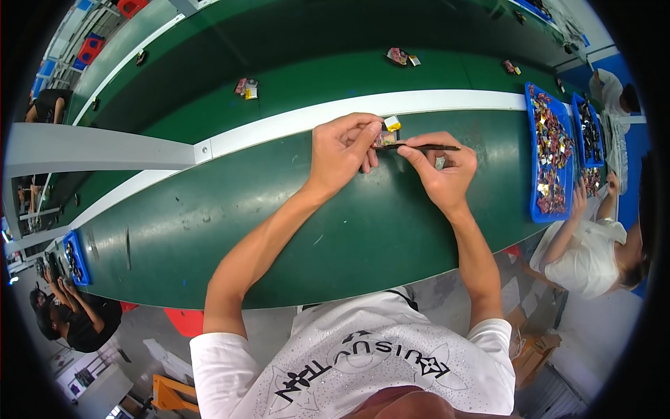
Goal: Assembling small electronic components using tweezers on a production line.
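Over the green worktop [279, 237], my left hand [337, 152] pinches a small electronic assembly between thumb and fingers. It has a reddish circuit board [385, 139], with a silver and yellow battery pack [392, 124] sticking up beyond it. My right hand [450, 174] is closed around black tweezers [441, 147], held almost level. The tweezers' tips point left and meet the circuit board near my left fingertips. What exactly the tips grip or touch is too small to make out.
Blue trays [534, 174] full of small parts stand at the right. Past a white rail [279, 117], a green conveyor belt [321, 77] carries similar assemblies [247, 88]. A grey metal post [105, 148] crosses the left. Co-workers sit at both ends.
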The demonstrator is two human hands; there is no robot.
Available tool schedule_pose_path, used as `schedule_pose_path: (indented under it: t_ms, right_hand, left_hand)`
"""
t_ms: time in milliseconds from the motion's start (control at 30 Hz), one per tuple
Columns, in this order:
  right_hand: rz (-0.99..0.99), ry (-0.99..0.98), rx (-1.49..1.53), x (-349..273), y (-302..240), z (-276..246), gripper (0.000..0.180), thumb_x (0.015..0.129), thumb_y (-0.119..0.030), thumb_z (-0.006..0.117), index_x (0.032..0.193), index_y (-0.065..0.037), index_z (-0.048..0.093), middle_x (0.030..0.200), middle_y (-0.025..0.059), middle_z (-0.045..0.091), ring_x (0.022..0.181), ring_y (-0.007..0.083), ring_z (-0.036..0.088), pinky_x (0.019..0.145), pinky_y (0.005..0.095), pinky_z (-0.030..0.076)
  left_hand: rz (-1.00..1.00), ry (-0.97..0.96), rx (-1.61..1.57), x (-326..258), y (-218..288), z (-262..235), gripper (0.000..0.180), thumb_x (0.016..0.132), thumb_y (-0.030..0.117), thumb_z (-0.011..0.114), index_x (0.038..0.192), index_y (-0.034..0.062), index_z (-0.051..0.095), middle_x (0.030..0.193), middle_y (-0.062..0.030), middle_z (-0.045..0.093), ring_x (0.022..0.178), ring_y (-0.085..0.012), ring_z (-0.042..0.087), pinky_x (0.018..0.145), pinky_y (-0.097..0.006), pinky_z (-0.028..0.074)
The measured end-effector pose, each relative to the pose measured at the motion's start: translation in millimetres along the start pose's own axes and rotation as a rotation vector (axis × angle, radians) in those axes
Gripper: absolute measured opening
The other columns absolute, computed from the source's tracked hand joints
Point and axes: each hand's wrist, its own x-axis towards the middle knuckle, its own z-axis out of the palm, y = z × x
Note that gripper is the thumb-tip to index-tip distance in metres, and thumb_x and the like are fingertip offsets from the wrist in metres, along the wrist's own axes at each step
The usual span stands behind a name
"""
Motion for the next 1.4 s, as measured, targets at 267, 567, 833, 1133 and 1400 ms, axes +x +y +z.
schedule_pose_path:
  t_ms: [267, 567, 833, 1133, 1400]
  right_hand:
    - [-0.039, -0.026, -0.006, 4, 3, -9, 0.013, 0.076, -0.002, 0.086, 0.086, -0.001, 0.077, 0.080, 0.0036, 0.075, 0.045, 0.0038, 0.044, 0.043, 0.0220, 0.032]
    - [-0.164, -0.058, -0.060, 9, 10, -20, 0.014, 0.074, 0.001, 0.085, 0.084, -0.004, 0.077, 0.084, 0.0045, 0.078, 0.042, 0.0059, 0.043, 0.042, 0.0231, 0.032]
    - [-0.216, -0.010, -0.110, 8, 11, -24, 0.014, 0.072, 0.002, 0.084, 0.081, -0.006, 0.076, 0.082, 0.0040, 0.078, 0.044, 0.0090, 0.048, 0.045, 0.0252, 0.038]
    - [-0.328, 0.000, -0.139, 9, 10, -23, 0.013, 0.073, 0.004, 0.080, 0.079, -0.006, 0.075, 0.083, 0.0042, 0.077, 0.052, 0.0152, 0.064, 0.049, 0.0261, 0.044]
    - [-0.085, 0.224, 0.000, 12, 20, -38, 0.013, 0.079, 0.003, 0.082, 0.091, 0.002, 0.076, 0.093, 0.0040, 0.077, 0.050, 0.0030, 0.041, 0.050, 0.0202, 0.035]
  left_hand:
    - [-0.011, 0.035, -0.018, 5, -4, 7, 0.023, 0.101, 0.007, 0.063, 0.113, -0.0111, 0.067, 0.078, -0.0124, 0.070, 0.054, -0.0132, 0.064, 0.044, -0.023, 0.048]
    - [-0.010, 0.005, -0.001, 11, -8, 18, 0.023, 0.101, 0.007, 0.062, 0.114, -0.0106, 0.068, 0.078, -0.0125, 0.070, 0.056, -0.0135, 0.064, 0.045, -0.023, 0.049]
    - [-0.009, -0.068, 0.057, 16, -7, 25, 0.028, 0.097, 0.003, 0.067, 0.122, -0.0100, 0.064, 0.078, -0.0100, 0.070, 0.061, -0.0117, 0.064, 0.047, -0.023, 0.049]
    - [-0.053, 0.018, 0.133, 20, -9, 36, 0.022, 0.094, 0.000, 0.067, 0.114, -0.0083, 0.067, 0.077, -0.0103, 0.070, 0.056, -0.0127, 0.064, 0.048, -0.025, 0.050]
    - [0.139, 0.399, 0.489, 92, 19, -26, 0.019, 0.089, 0.004, 0.070, 0.103, -0.0096, 0.068, 0.081, -0.0120, 0.069, 0.058, -0.0199, 0.069, 0.057, -0.033, 0.056]
